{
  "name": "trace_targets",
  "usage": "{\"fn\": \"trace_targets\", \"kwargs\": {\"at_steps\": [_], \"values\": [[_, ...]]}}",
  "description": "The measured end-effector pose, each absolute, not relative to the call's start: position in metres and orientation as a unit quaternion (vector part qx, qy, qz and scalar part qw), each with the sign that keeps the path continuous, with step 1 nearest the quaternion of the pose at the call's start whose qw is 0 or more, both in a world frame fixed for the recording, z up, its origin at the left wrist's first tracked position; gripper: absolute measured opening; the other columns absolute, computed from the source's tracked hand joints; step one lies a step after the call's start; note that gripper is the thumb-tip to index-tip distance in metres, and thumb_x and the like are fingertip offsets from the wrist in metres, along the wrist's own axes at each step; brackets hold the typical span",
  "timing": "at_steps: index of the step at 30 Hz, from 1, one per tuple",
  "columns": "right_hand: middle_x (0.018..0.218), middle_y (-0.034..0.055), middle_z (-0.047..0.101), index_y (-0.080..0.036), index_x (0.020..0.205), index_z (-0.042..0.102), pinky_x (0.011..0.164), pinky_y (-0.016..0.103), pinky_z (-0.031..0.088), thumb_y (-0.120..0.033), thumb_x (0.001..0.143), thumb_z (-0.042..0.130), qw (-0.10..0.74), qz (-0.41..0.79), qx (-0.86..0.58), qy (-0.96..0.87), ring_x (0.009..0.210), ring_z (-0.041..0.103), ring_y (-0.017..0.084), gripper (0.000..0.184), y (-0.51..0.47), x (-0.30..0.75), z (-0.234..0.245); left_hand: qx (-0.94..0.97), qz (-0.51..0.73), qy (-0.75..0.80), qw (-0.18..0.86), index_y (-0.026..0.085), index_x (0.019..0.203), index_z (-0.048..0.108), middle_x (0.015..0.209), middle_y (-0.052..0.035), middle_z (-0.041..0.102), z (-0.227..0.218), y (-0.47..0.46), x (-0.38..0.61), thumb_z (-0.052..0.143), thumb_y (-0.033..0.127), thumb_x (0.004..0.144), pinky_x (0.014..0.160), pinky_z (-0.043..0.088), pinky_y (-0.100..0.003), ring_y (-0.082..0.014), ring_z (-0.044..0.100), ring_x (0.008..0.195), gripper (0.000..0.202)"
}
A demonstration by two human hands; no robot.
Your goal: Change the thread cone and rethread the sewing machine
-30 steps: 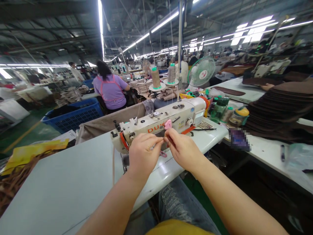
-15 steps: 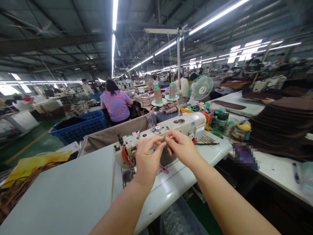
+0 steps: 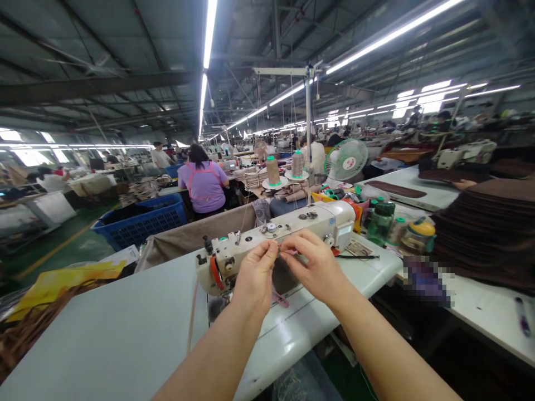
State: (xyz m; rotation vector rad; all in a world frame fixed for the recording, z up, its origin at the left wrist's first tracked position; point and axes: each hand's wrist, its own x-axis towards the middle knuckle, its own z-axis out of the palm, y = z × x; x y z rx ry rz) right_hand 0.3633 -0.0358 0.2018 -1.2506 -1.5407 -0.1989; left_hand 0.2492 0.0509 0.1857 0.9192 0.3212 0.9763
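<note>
Head view, left hand (image 3: 253, 277), right hand (image 3: 314, 266), smooth white sewing mach. (image 3: 276, 236)

Both hands (image 3: 288, 267) pinch at sewing machine (image 3: 276, 234).

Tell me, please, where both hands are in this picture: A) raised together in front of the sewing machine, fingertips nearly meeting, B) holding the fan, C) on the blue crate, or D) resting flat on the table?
A: the left hand and right hand are pinched close together right in front of the sewing machine, above the table.
</note>
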Motion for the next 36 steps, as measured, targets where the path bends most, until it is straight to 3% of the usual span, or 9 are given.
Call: {"fn": "trace_targets", "kwargs": {"at_steps": [5, 10, 17, 20, 23, 29, 32, 36], "values": [[0.097, 0.0059, 0.066, -0.022, 0.101, 0.067, 0.087, 0.036, 0.053, -0.014, 0.1, 0.061, 0.53, -0.165, -0.518, -0.651, 0.096, 0.063, 0.02, 0.01, -0.031, 0.36, 0.194, 0.364, 0.432, 0.159, 0.81, 0.012, 0.089, 0.076, 0.09, -0.0042, 0.067, 0.189, 0.048, 0.25, 0.108, 0.042, 0.05, 0.066, 0.044, -0.014, -0.0083, 0.053, 0.075, 0.058], [0.097, 0.0068, 0.066, -0.02, 0.103, 0.068, 0.085, 0.036, 0.053, -0.014, 0.101, 0.059, 0.508, -0.19, -0.525, -0.656, 0.093, 0.062, 0.02, 0.01, -0.03, 0.356, 0.191, 0.335, 0.434, 0.166, 0.82, 0.013, 0.089, 0.075, 0.09, -0.0027, 0.065, 0.183, 0.049, 0.255, 0.109, 0.04, 0.046, 0.061, 0.041, -0.013, -0.0074, 0.052, 0.072, 0.061], [0.088, 0.0042, 0.062, -0.022, 0.086, 0.06, 0.08, 0.035, 0.049, -0.013, 0.092, 0.058, 0.54, -0.116, -0.538, -0.636, 0.088, 0.06, 0.02, 0.011, -0.03, 0.365, 0.191, 0.386, 0.326, 0.134, 0.853, 0.011, 0.088, 0.076, 0.093, -0.0047, 0.064, 0.183, 0.049, 0.24, 0.107, 0.035, 0.056, 0.072, 0.046, -0.015, -0.0097, 0.055, 0.083, 0.05], [0.086, 0.0028, 0.062, -0.022, 0.082, 0.058, 0.076, 0.032, 0.048, -0.014, 0.089, 0.058, 0.567, -0.062, -0.519, -0.637, 0.083, 0.059, 0.018, 0.011, -0.035, 0.371, 0.196, 0.44, 0.259, 0.076, 0.857, 0.011, 0.084, 0.075, 0.088, -0.0041, 0.06, 0.19, 0.049, 0.226, 0.102, 0.034, 0.068, 0.076, 0.047, -0.016, -0.0098, 0.054, 0.084, 0.038], [0.086, 0.0019, 0.062, -0.022, 0.081, 0.058, 0.077, 0.031, 0.047, -0.014, 0.088, 0.06, 0.558, -0.034, -0.505, -0.658, 0.083, 0.059, 0.017, 0.011, -0.039, 0.374, 0.204, 0.455, 0.224, 0.053, 0.86, 0.013, 0.085, 0.073, 0.095, -0.0049, 0.061, 0.194, 0.048, 0.218, 0.097, 0.031, 0.076, 0.078, 0.047, -0.016, -0.0098, 0.054, 0.087, 0.031], [0.086, 0.0023, 0.061, -0.021, 0.081, 0.059, 0.077, 0.031, 0.045, -0.017, 0.088, 0.058, 0.513, 0.006, -0.512, -0.689, 0.083, 0.056, 0.017, 0.009, -0.042, 0.378, 0.218, 0.454, 0.215, 0.081, 0.861, 0.014, 0.088, 0.069, 0.088, -0.0045, 0.061, 0.19, 0.05, 0.212, 0.097, 0.031, 0.076, 0.072, 0.046, -0.017, -0.0092, 0.053, 0.077, 0.035], [0.088, 0.0031, 0.062, -0.02, 0.087, 0.061, 0.076, 0.032, 0.045, -0.03, 0.096, 0.056, 0.49, 0.057, -0.525, -0.694, 0.084, 0.056, 0.018, 0.014, -0.044, 0.382, 0.227, 0.471, 0.229, 0.101, 0.846, 0.016, 0.102, 0.07, 0.082, -0.0029, 0.061, 0.185, 0.05, 0.208, 0.098, 0.03, 0.071, 0.072, 0.044, -0.02, -0.0112, 0.054, 0.075, 0.043], [0.082, 0.0018, 0.063, -0.022, 0.09, 0.059, 0.072, 0.031, 0.047, -0.049, 0.102, 0.051, 0.52, 0.119, -0.541, -0.65, 0.079, 0.059, 0.018, 0.03, -0.042, 0.387, 0.239, 0.558, 0.223, 0.127, 0.789, 0.021, 0.133, 0.066, 0.08, -0.0016, 0.061, 0.176, 0.047, 0.201, 0.094, 0.029, 0.069, 0.073, 0.042, -0.026, -0.0166, 0.057, 0.079, 0.071]]}}
